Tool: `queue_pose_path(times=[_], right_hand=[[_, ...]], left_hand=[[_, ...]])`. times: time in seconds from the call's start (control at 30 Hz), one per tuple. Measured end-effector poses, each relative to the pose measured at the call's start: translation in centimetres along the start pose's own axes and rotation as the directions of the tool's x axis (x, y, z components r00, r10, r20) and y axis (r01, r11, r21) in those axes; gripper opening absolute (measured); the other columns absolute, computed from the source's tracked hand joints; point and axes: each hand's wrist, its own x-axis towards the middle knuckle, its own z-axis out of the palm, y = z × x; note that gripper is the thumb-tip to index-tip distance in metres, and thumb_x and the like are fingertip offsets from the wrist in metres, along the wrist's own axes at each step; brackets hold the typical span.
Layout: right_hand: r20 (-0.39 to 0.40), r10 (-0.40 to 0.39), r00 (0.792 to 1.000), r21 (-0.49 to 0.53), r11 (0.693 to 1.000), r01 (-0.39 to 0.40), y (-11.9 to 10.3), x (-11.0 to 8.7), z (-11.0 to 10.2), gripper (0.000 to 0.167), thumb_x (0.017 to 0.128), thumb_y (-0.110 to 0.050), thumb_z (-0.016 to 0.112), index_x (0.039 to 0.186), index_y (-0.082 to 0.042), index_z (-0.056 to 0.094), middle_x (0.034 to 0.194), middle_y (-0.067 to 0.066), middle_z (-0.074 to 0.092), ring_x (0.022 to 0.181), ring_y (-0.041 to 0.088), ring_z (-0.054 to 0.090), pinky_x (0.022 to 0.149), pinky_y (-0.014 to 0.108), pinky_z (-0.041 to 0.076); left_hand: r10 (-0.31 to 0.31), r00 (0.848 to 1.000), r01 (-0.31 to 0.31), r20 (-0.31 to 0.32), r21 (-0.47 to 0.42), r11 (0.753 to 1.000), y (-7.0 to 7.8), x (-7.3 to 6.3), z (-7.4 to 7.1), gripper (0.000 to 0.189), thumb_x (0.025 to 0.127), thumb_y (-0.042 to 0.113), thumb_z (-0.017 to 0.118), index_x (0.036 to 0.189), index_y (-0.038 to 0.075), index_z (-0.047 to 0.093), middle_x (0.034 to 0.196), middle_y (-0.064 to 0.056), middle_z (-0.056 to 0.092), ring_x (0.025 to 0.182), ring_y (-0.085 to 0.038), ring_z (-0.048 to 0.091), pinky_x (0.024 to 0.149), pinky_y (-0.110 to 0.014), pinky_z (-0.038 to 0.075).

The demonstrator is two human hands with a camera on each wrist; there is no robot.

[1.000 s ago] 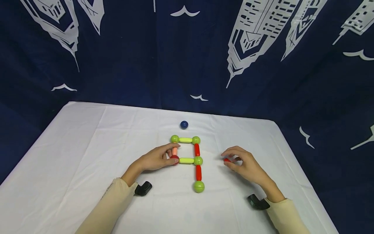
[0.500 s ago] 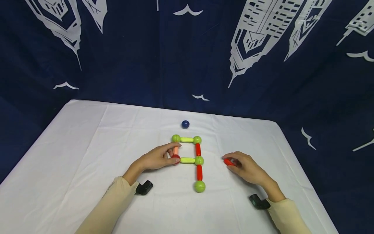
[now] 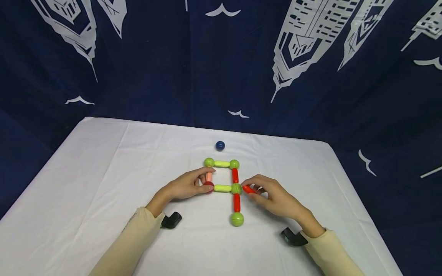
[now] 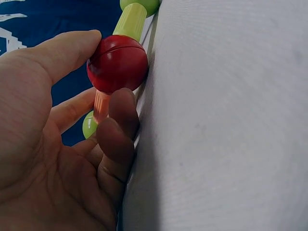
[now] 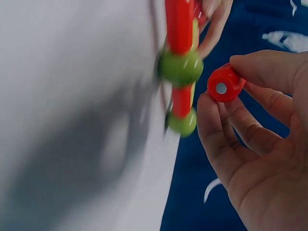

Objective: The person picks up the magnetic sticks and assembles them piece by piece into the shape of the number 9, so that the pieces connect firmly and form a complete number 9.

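A flat frame of magnetic rods and balls lies on the white cloth in the head view. My left hand holds its red ball between thumb and fingers; a salmon rod runs up from that ball, partly behind the fingers. To the right, a yellow-green rod joins the red ball to a green ball. My right hand pinches a loose red magnetic rod, its silver end showing in the right wrist view. In the head view the rod's tip is close beside the middle green ball; contact cannot be told.
A dark blue ball sits apart beyond the frame. Below the middle ball, a red rod leads to a green ball. The white-covered table ends at a dark blue printed curtain.
My right hand has carried the red magnetic rod leftward from the open cloth to the middle green ball. The left hand keeps its hold on the red ball.
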Motion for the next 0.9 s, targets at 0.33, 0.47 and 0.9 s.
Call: queue_pose_path(times=[0.33, 0.47, 0.9], right_hand=[[0.091, -0.096, 0.991, 0.051, 0.994, 0.092, -3.2, 1.3, 2.2, 0.028, 0.096, -0.011, 0.067, 0.124, -0.012, 0.064, 0.110, -0.006, 0.065, 0.093, 0.004, 0.059, 0.084, 0.026, 0.053], [0.117, -0.115, 0.986, 0.032, 0.993, 0.112, -3.7, 1.6, 3.0, 0.028, 0.095, -0.011, 0.068, 0.123, -0.013, 0.065, 0.112, -0.009, 0.063, 0.095, 0.005, 0.058, 0.084, 0.026, 0.052], [0.193, -0.099, 0.976, -0.032, 0.994, 0.107, -4.6, 2.1, 4.8, 0.028, 0.095, -0.014, 0.068, 0.123, -0.016, 0.066, 0.115, -0.011, 0.062, 0.100, 0.006, 0.056, 0.091, 0.025, 0.050]], left_hand=[[0.006, 1.000, -0.006, -0.004, -0.002, 1.000, 0.0, 0.0, -0.1, 0.057, 0.094, 0.031, 0.071, 0.145, 0.015, 0.049, 0.100, 0.000, 0.057, 0.068, -0.011, 0.050, 0.064, -0.023, 0.041], [0.012, 1.000, -0.012, -0.004, 0.000, 1.000, 0.1, 0.0, -0.1, 0.057, 0.094, 0.031, 0.071, 0.144, 0.015, 0.050, 0.099, 0.000, 0.057, 0.069, -0.011, 0.050, 0.065, -0.023, 0.041], [0.016, 1.000, -0.016, -0.002, 0.000, 1.000, 0.1, 0.0, -0.1, 0.057, 0.094, 0.030, 0.071, 0.145, 0.013, 0.049, 0.098, 0.000, 0.057, 0.069, -0.011, 0.049, 0.064, -0.022, 0.041]])
